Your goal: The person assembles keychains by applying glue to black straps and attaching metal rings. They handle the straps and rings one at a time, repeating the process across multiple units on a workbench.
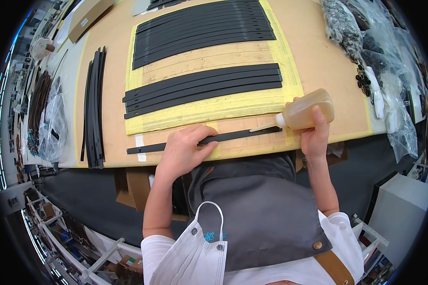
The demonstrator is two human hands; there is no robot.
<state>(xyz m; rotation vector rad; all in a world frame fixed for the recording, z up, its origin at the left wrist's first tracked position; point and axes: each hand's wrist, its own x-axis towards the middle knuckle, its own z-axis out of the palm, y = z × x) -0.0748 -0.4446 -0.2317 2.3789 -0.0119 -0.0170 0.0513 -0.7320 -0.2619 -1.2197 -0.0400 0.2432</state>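
Note:
A single black strap (238, 135) lies along the table's near edge. My left hand (188, 145) rests on it near the middle, fingers and thumb closed about its edges. In my right hand (315, 130) is a squeeze bottle (310, 110) of cloudy yellowish liquid, tilted so that its long thin nozzle (264, 126) points left. The nozzle's tip is at the strap's upper edge, right of my left hand; whether it touches cannot be made out. Beyond lie a few more black straps (204, 88) side by side on yellow-taped board (214, 102).
A larger row of black straps (202, 31) lies farther back. On the left are a loose bundle of black straps (95, 109) and clear plastic bags (52, 123). Plastic-wrapped goods (390, 61) crowd the right edge. A cardboard box (89, 19) stands at the back left.

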